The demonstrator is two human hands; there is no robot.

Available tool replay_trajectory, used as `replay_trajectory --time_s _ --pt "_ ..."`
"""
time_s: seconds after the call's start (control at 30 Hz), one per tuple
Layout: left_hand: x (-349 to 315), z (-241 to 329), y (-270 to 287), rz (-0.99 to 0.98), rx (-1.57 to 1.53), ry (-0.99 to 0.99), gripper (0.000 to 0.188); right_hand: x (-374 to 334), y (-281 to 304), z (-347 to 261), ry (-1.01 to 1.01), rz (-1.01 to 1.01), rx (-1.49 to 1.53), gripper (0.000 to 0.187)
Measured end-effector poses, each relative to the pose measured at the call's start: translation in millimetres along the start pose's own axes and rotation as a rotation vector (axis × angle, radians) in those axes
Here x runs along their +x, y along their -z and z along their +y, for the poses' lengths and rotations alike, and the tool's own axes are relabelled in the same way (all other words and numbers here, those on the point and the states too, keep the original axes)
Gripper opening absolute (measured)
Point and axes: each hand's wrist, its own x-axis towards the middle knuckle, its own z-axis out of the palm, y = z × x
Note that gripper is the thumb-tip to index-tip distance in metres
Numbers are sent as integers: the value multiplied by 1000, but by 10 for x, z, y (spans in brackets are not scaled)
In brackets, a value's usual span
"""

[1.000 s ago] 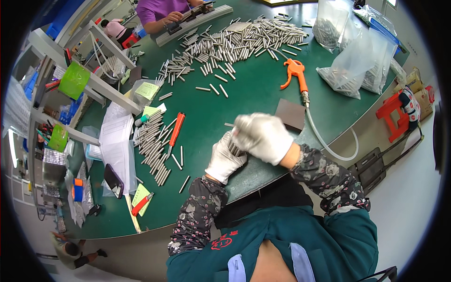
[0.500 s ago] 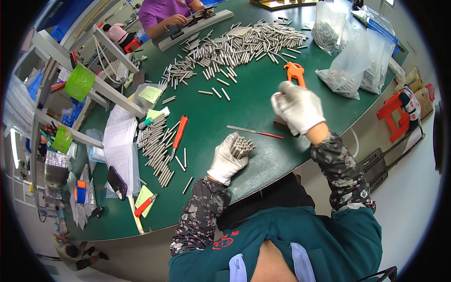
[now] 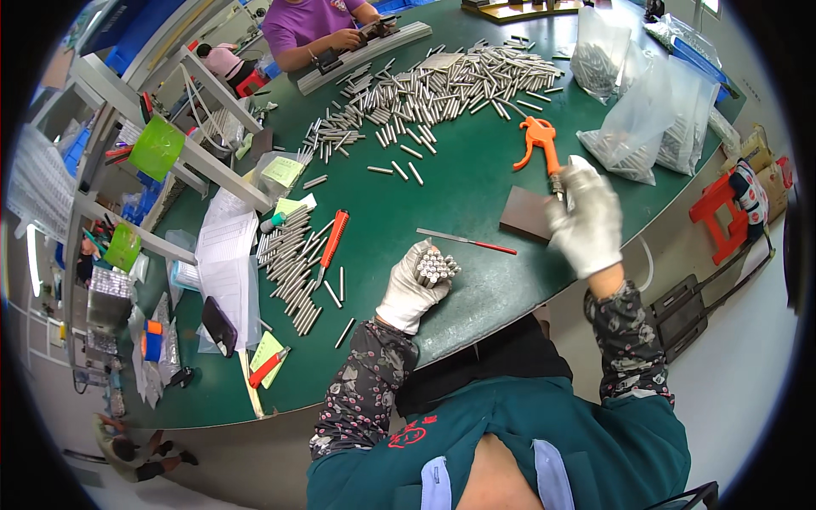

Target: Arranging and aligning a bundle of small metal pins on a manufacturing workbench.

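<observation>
My left hand (image 3: pixel 403 293), in a white glove, is closed around a bundle of short metal rods (image 3: pixel 436 269), their ends facing up. My gloved right hand (image 3: pixel 590 219) is over the table's right side, smeared by motion, beside an orange air blow gun (image 3: pixel 539 143) and a brown block (image 3: pixel 526 214). Its fingers are close to the gun's metal fitting, but whether they touch it I cannot tell. Between my hands lies a thin file with a red handle (image 3: pixel 490 246). To the left are more loose rods (image 3: pixel 289 259) and an orange-handled tool (image 3: pixel 337 238).
A large heap of metal rods (image 3: pixel 459 85) spreads across the green table (image 3: pixel 459 187). Plastic bags of rods (image 3: pixel 629 140) stand at the far right. Papers (image 3: pixel 225 259), a phone (image 3: pixel 219 326) and a red cutter (image 3: pixel 270 367) lie left. Across the table, another person (image 3: pixel 310 30) handles a metal rail.
My right hand has moved right and toward me, uncovering the brown block and the blow gun's lower end. My left hand keeps the rod bundle in nearly the same place.
</observation>
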Motion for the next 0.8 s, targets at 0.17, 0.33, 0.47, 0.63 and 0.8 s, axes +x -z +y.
replay_trajectory --time_s 0.17,0.33,0.47,0.63,0.8 --pt "-38 -71 18 2 -145 -61 64 -345 -370 -503 -24 -751 686 59" --pt "-20 -83 -5 -31 -137 -111 69 -460 -704 -574 -79 -724 972 52" --pt "-25 -114 30 -54 -112 -136 68 -504 -741 -592 -111 -696 1084 44" --pt "-22 -56 1 -79 -168 -24 64 -449 -599 -634 -41 -655 931 38" --pt "28 -80 52 46 781 -359 67 -449 -612 -625 -34 -671 799 38"
